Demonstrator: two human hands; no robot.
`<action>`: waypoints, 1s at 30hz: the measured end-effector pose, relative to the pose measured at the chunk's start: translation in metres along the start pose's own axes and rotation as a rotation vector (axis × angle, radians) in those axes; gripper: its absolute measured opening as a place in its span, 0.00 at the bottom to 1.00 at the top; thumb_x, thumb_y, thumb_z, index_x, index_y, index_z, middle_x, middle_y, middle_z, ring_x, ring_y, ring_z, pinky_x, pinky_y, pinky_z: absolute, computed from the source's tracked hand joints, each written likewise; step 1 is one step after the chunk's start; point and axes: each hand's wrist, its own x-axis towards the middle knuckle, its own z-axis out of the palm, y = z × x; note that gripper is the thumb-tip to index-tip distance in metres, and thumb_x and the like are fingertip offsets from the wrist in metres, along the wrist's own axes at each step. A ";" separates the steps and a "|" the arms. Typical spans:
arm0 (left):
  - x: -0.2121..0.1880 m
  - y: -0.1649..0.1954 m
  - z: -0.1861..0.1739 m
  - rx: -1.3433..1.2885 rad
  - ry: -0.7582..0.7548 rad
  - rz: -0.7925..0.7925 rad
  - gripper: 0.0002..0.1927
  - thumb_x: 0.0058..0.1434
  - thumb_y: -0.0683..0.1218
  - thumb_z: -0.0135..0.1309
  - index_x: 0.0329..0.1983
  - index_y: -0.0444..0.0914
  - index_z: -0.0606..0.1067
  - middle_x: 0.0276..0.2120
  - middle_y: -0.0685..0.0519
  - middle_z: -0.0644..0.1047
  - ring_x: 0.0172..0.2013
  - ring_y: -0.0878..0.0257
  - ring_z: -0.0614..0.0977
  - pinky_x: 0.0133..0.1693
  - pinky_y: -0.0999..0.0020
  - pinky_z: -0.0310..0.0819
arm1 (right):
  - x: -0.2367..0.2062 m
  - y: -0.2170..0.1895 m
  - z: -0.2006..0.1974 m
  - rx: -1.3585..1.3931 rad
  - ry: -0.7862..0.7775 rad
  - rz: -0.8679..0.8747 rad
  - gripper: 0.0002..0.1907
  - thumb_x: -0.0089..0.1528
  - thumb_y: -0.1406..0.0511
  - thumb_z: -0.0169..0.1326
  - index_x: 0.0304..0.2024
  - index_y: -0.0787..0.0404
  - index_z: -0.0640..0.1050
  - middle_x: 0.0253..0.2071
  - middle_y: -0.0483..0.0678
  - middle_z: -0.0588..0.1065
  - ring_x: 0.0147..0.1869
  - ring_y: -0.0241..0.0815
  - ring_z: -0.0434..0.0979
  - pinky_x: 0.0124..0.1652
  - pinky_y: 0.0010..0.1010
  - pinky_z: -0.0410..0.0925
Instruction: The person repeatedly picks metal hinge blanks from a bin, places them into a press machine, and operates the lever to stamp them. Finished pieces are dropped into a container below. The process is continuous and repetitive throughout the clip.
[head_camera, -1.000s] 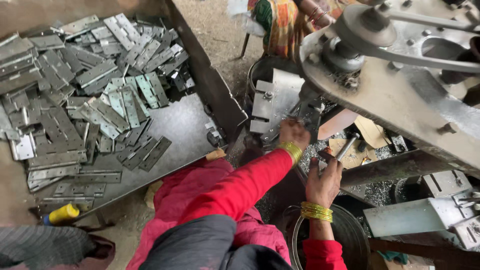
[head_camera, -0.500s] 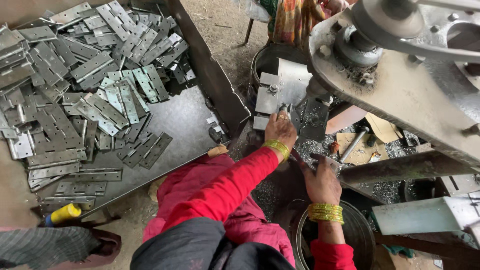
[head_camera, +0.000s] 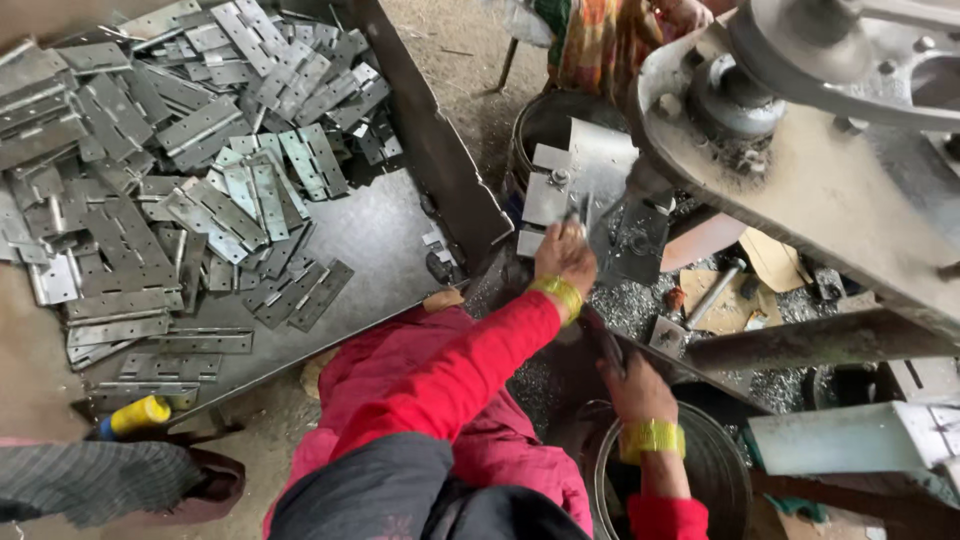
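Fingers of the left hand (head_camera: 565, 255) pinch a small metal piece (head_camera: 578, 215) up against the press (head_camera: 640, 235), which stands at one o'clock from that hand. The right hand (head_camera: 635, 385) sits at five o'clock from the left, fingers curled around a dark strip (head_camera: 605, 345); how tight the grip is I cannot tell. A round bucket (head_camera: 725, 470) lies just beside it at four o'clock. At nine o'clock, well apart, a tray (head_camera: 390, 235) holds a heap of hinges (head_camera: 180, 170).
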 end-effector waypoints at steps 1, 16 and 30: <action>0.007 -0.001 -0.003 -0.104 0.057 0.036 0.09 0.68 0.47 0.45 0.45 0.42 0.74 0.42 0.54 0.75 0.37 0.63 0.71 0.37 0.67 0.61 | -0.002 -0.002 0.000 0.012 -0.001 0.005 0.30 0.62 0.44 0.53 0.49 0.62 0.77 0.44 0.66 0.79 0.52 0.69 0.79 0.49 0.55 0.71; 0.044 0.007 0.020 -0.232 0.206 0.040 0.16 0.71 0.55 0.52 0.52 0.40 0.74 0.22 0.60 0.66 0.17 0.70 0.64 0.20 0.76 0.59 | -0.016 -0.006 0.015 0.061 -0.008 0.034 0.30 0.61 0.45 0.54 0.50 0.63 0.76 0.47 0.67 0.78 0.54 0.70 0.77 0.51 0.55 0.71; 0.079 0.028 0.041 -2.490 -0.111 -0.483 0.12 0.67 0.55 0.49 0.42 0.49 0.81 0.43 0.56 0.75 0.42 0.64 0.73 0.45 0.64 0.65 | -0.028 -0.026 -0.001 0.011 -0.030 0.042 0.28 0.62 0.45 0.52 0.51 0.60 0.75 0.44 0.65 0.79 0.51 0.68 0.79 0.48 0.56 0.71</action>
